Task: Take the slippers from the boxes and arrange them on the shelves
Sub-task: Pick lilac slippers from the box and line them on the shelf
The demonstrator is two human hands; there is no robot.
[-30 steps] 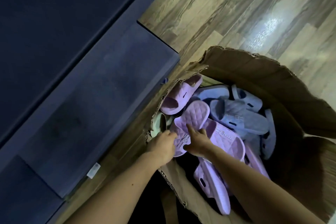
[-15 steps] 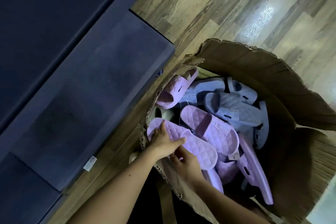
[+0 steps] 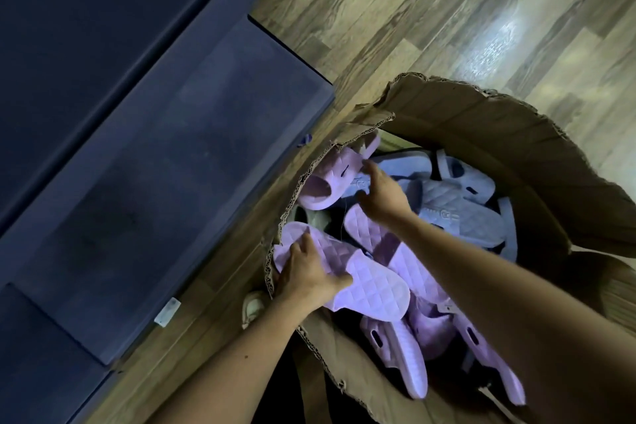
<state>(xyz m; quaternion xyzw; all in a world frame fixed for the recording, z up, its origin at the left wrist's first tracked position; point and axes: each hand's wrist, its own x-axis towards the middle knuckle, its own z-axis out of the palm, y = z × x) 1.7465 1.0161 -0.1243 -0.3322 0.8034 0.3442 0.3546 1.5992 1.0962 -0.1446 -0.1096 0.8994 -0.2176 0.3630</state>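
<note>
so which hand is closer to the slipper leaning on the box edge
Right. The right hand is beside the leaning slipper, fingertips almost on it; the left hand, lower, grips a quilted slipper.

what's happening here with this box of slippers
A person is digging through a cardboard box of purple and blue slippers on the wooden floor. The left hand grips a quilted purple slipper at the box's near edge; the right hand, open, reaches toward another purple slipper leaning against the box wall.
</note>
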